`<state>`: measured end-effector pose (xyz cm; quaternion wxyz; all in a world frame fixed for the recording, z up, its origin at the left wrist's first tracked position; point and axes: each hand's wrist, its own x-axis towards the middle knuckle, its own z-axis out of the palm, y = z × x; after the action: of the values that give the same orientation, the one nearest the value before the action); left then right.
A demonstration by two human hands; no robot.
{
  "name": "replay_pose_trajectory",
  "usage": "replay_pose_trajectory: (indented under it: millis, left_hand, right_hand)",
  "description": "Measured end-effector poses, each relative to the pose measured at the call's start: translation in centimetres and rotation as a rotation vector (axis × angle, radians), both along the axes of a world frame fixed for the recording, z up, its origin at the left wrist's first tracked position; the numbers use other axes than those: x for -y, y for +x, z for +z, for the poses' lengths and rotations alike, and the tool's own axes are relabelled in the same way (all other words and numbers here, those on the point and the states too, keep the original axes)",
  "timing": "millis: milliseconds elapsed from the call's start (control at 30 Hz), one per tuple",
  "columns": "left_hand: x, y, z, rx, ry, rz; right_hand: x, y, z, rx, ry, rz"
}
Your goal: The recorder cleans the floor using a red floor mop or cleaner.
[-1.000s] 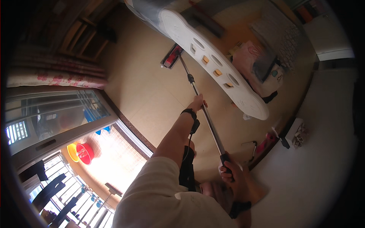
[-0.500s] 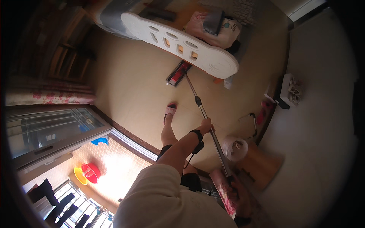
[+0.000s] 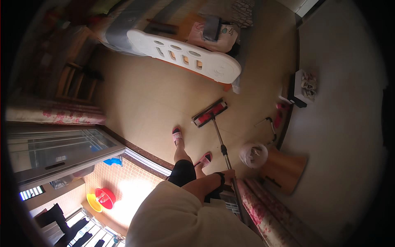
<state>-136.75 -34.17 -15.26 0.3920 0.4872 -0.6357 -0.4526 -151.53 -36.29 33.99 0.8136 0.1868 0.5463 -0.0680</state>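
A flat mop with a metal pole slants up from the lower right across the floor. My left hand, a black band at its wrist, is wrapped round the pole below a black collar. The mop's red and grey head lies flat on the tan floor, ahead of my feet in pink slippers. The pole's lower end runs down past my white shirt to the bottom edge. My right hand does not show.
A bed with a white guard rail stands ahead. To the right are a bin with a pale liner, a wooden box and a white box. Floral curtains hang lower right. A sliding door is at left.
The mop head has come back from beside the bed rail toward me and turned. My left hand has drawn down and nearer with the pole. My right hand has gone out of view.
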Motion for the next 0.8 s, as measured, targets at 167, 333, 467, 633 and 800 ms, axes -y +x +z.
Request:
replay_pose_trajectory:
  millis: [167,333,467,633,800]
  left_hand:
    - [6.2,1.6,18.2,0.181,-0.019,-0.433]
    - [8.5,4.3,14.0,0.553,0.396,-0.225]
    - [13.9,13.5,13.1,0.686,0.621,-0.202]
    - [18.9,29.2,12.7,0.824,0.599,0.012]
    - [17.4,44.9,8.6,0.94,0.713,0.343]
  right_hand:
    - [-0.1,0.7,1.4,-0.154,-0.141,0.015]
    - [1.2,-8.0,1.1,-0.147,-0.243,0.301]
    - [4.5,-4.7,0.9,-0.178,-0.291,0.478]
    - [11.7,20.1,0.5,-0.235,-0.356,0.637]
    - [13.6,40.8,-1.5,-0.246,-0.433,0.81]
